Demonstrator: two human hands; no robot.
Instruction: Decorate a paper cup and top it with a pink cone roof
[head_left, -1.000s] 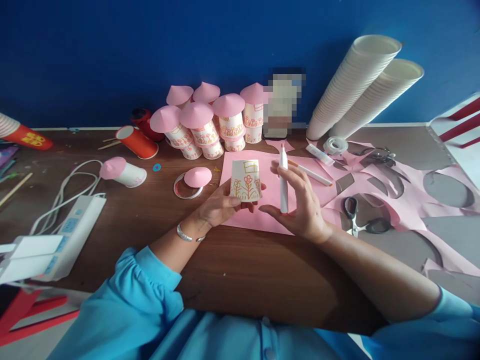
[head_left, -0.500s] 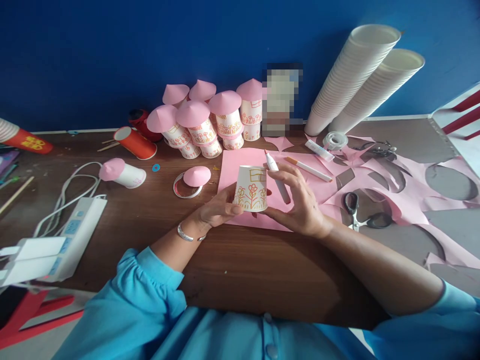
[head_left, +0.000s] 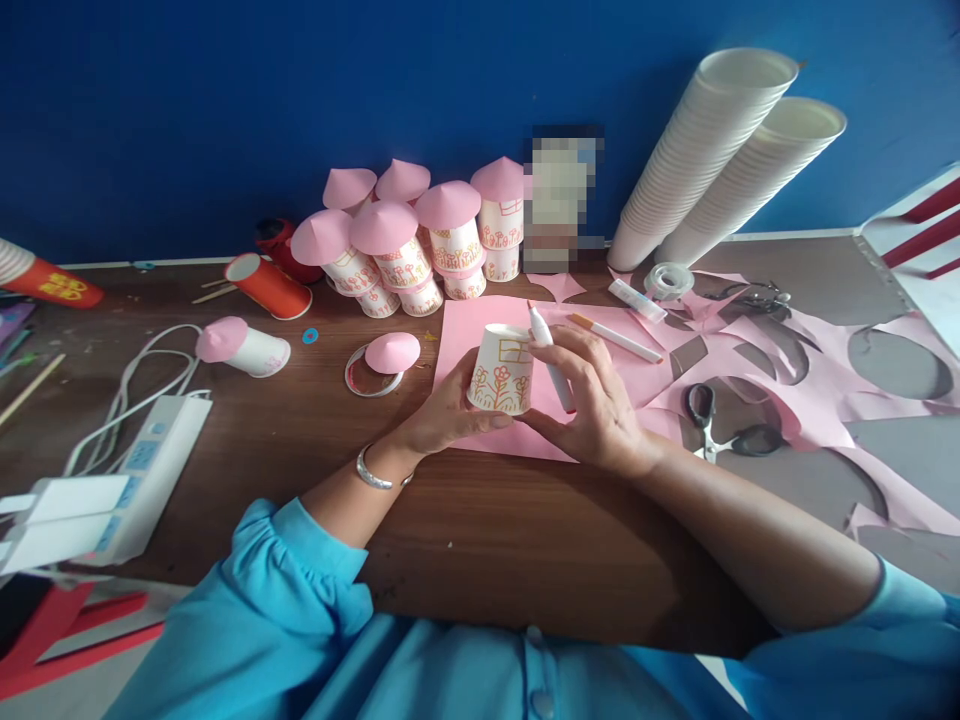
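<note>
My left hand (head_left: pixel 448 408) grips an upturned white paper cup (head_left: pixel 502 370) with flowers and a window drawn on it in orange and red. My right hand (head_left: pixel 592 405) holds a white marker (head_left: pixel 550 356), tip up and to the left, and its fingertips also touch the cup's right side. Both hands hover over a pink paper sheet (head_left: pixel 469 326) on the brown table (head_left: pixel 480 530).
Decorated cups with pink cone roofs (head_left: pixel 409 240) stand at the back. Two stacks of white cups (head_left: pixel 727 150) lean on the blue wall. Scissors (head_left: pixel 712 425), tape roll (head_left: pixel 670 280), a pen (head_left: pixel 615 338), pink scraps right. Power strip (head_left: pixel 112 480), red cup (head_left: pixel 268 286), loose pink cone (head_left: pixel 392 352) left.
The cup has come lower and turned a little in my left hand. My right hand moved left to the cup and the marker tilted from upright to slanted.
</note>
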